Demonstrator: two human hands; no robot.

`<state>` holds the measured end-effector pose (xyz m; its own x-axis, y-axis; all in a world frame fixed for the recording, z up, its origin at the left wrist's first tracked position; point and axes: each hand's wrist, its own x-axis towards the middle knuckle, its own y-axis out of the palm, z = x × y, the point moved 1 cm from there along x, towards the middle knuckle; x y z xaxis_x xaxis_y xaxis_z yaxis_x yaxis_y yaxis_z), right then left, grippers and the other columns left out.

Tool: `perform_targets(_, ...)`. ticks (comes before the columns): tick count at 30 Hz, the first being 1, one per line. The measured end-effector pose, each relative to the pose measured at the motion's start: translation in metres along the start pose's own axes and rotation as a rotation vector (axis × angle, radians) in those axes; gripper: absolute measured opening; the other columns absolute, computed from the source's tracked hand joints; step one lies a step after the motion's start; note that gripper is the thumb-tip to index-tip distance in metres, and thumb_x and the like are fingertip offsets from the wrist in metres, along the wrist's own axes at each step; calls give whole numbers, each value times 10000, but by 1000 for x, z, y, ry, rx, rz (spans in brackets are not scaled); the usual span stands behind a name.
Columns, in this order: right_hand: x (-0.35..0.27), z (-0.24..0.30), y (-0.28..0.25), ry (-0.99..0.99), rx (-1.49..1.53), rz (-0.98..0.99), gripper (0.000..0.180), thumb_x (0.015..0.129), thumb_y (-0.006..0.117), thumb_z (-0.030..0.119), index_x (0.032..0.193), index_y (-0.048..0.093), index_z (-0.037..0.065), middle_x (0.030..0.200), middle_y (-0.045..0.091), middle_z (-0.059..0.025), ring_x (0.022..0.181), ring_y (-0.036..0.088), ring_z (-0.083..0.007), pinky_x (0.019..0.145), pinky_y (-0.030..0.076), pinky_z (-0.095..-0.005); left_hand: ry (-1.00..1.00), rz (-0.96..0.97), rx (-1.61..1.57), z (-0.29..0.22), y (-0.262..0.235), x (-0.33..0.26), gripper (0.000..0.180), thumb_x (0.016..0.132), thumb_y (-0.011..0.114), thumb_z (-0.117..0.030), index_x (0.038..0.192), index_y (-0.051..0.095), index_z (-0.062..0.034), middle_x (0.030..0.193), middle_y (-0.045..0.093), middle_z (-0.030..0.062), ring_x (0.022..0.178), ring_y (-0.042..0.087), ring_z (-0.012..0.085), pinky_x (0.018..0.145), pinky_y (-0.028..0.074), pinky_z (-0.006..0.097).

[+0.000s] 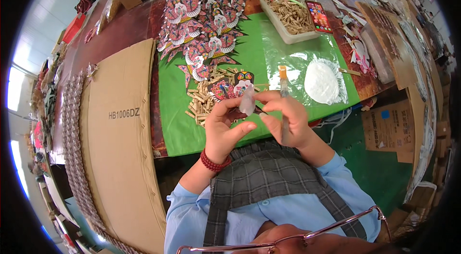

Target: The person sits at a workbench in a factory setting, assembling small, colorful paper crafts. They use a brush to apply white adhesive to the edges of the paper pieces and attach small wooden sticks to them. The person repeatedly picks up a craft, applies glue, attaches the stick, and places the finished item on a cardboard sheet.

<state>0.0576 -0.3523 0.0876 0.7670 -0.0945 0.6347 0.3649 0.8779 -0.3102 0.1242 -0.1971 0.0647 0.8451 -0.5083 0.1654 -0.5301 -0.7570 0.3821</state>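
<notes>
My left hand (223, 122) and my right hand (283, 114) meet over the front edge of the green mat (173, 110). Between their fingertips they pinch a small pale paper piece (248, 102), held upright. My right hand also grips a thin brush (283, 83) with an orange top, its handle running down through the fist. Just behind the hands lie a pile of small wooden clips (204, 100) and a painted paper kite figure (242, 81). A red bead bracelet (213, 163) circles my left wrist.
A large heap of colourful paper kite figures (201, 14) covers the back of the mat. A white tray of wooden clips (288, 14) and a phone (319, 16) sit behind. A round white plate (321, 82) lies on plastic sheet at right. A big cardboard sheet (120, 148) lies at left.
</notes>
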Motion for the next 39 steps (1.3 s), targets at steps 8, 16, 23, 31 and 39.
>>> perform_targets(8, -12, 2, -13, 35, 27, 23, 362, 885, 582, 218, 1163, 532, -9, 969, 626, -171, 800, 610, -244, 684, 481, -317, -256, -138, 0, 7, -7, 8, 143, 844, 656, -71, 965, 632, 1, 905, 652, 46, 778, 609, 83, 612, 523, 209)
perform_targets(16, 13, 5, -70, 127, -26, 103, 169, 847, 593, 89, 883, 646, -68, 771, 634, -142, 618, 591, -190, 534, 447, -277, -400, -38, -48, 11, -7, 5, 138, 888, 602, -91, 984, 626, 4, 877, 640, 39, 763, 609, 87, 610, 541, 217)
perform_targets(23, 35, -5, -68, 214, -3, 396, 88, 813, 627, 52, 839, 650, -29, 715, 619, -83, 587, 559, -145, 520, 423, -267, -439, 73, 10, 2, 4, 4, 120, 898, 586, -95, 954, 611, 9, 906, 638, 53, 776, 625, 111, 658, 551, 233)
perform_targets(31, 19, -9, -86, 533, 198, 210, 99, 828, 626, 81, 858, 645, -12, 718, 614, -36, 584, 533, -74, 504, 406, -218, -514, 38, -177, 2, -4, 3, 136, 904, 573, -85, 984, 605, 19, 916, 642, 74, 791, 646, 144, 683, 563, 248)
perform_targets(39, -6, -16, -75, 476, 427, 60, 149, 823, 637, 59, 924, 610, -47, 733, 617, -79, 586, 560, -93, 509, 436, -209, -648, 43, -374, 6, -3, 8, 152, 921, 545, -107, 1018, 589, 2, 929, 644, 70, 783, 646, 137, 676, 579, 266)
